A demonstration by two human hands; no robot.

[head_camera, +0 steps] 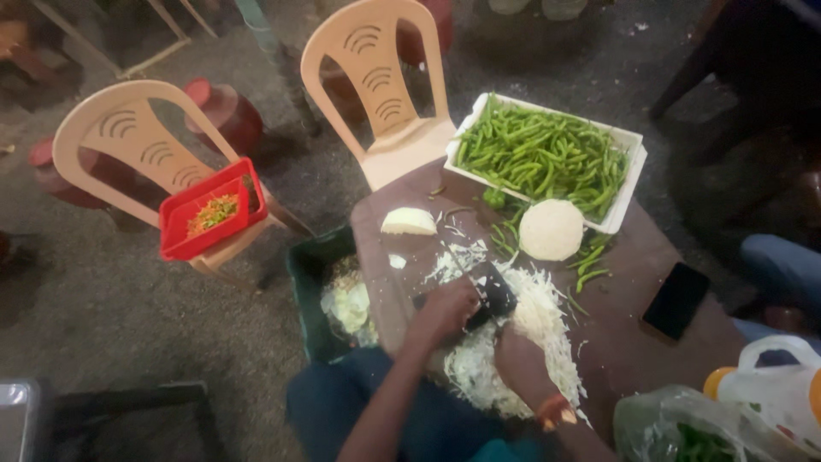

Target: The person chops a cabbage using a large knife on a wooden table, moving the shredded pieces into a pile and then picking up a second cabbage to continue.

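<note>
Shredding cabbage (513, 342) on the worktop (633, 257): left hand (445, 312) has its fingers closed around the knife (483, 287); right hand (517, 364), fingers curled, presses the pile. Fingers must stay clear of the blade.

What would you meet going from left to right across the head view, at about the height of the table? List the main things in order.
Red tray on a beige chair → green crate of cabbage scraps → left hand with the knife → halved cabbage → black phone → white jug.
</note>
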